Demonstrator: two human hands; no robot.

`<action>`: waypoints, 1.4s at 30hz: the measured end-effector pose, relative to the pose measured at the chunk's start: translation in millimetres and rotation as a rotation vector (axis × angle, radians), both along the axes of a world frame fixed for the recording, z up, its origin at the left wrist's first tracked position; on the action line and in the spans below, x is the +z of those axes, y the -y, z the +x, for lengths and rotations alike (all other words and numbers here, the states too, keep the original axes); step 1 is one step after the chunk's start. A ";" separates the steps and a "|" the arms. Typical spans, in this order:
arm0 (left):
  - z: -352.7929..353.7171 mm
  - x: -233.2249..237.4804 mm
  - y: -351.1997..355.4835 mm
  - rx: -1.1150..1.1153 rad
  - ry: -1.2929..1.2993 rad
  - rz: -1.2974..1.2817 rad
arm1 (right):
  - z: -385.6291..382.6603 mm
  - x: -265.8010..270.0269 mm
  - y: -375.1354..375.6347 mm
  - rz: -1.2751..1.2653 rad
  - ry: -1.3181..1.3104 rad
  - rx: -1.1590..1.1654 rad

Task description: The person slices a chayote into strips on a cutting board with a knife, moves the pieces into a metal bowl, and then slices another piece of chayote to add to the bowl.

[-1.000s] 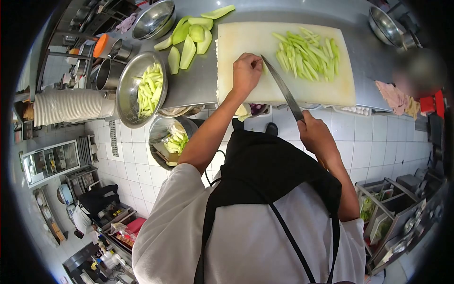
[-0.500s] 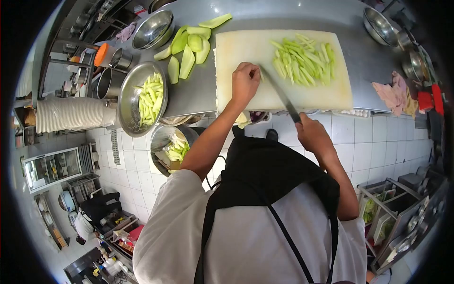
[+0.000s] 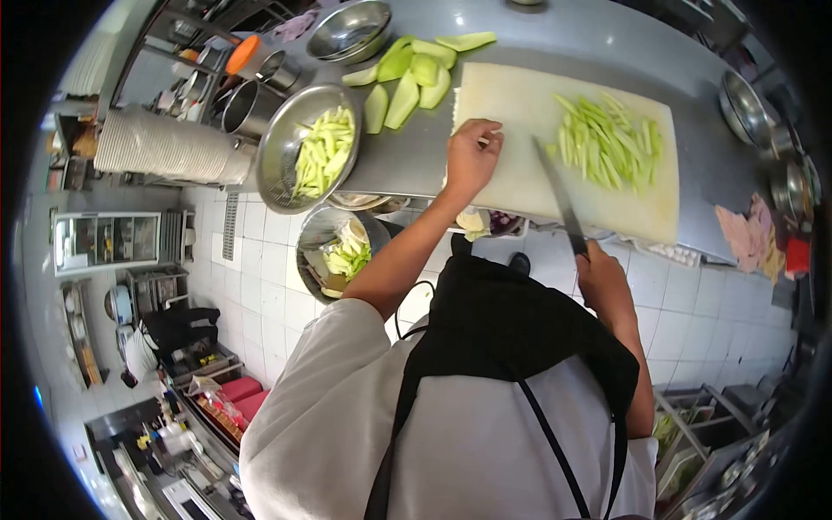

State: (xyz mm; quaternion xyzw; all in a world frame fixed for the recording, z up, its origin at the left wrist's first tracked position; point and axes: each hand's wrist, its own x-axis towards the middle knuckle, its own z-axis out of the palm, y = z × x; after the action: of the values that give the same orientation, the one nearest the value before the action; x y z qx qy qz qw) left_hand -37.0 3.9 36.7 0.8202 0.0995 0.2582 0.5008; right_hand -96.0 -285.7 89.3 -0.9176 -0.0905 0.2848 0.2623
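My right hand (image 3: 604,282) is closed round the handle of a long kitchen knife (image 3: 562,198), its blade slanting up and left over the white cutting board (image 3: 511,95). A pile of pale green vegetable strips (image 3: 611,139) lies on the board's right half, beside the knife tip. Over the board's left edge is my left hand (image 3: 474,158), fingers loosely curled and slightly apart, with nothing visible in them. Left of the board, several peeled pale green vegetable pieces (image 3: 404,100) lie on the steel counter (image 3: 394,165). More cut strips (image 3: 325,152) fill part of a perforated metal colander (image 3: 276,156).
A metal bin with peelings (image 3: 347,251) stands below the colander. Steel bowls sit at the back left (image 3: 347,33) and far right (image 3: 744,108). Pink cloth (image 3: 745,230) lies on the counter's right end. A person (image 3: 169,338) is farther off at lower left.
The view has turned, shifting the counter rightward in the picture. My left hand has moved left toward the board's edge and its fingers have loosened. The knife stays in my right hand.
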 end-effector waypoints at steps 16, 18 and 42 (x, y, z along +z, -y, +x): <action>37.4 15.7 -67.3 -0.185 0.048 0.505 | -9.5 11.8 -2.7 -0.014 0.150 0.016; 29.8 21.6 -32.2 -0.406 0.114 0.622 | -11.0 25.2 -6.2 -0.101 0.235 0.022; 262.9 -37.8 -160.6 -0.180 -0.252 0.930 | -72.0 40.6 19.0 0.253 0.179 -0.463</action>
State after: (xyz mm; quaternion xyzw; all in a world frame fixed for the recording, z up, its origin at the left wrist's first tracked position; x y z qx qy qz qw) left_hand 225.9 164.5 -1.1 0.9871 -0.0379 0.1298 0.0859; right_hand -168.1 -304.7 129.8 -0.8952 0.0640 0.1215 0.4240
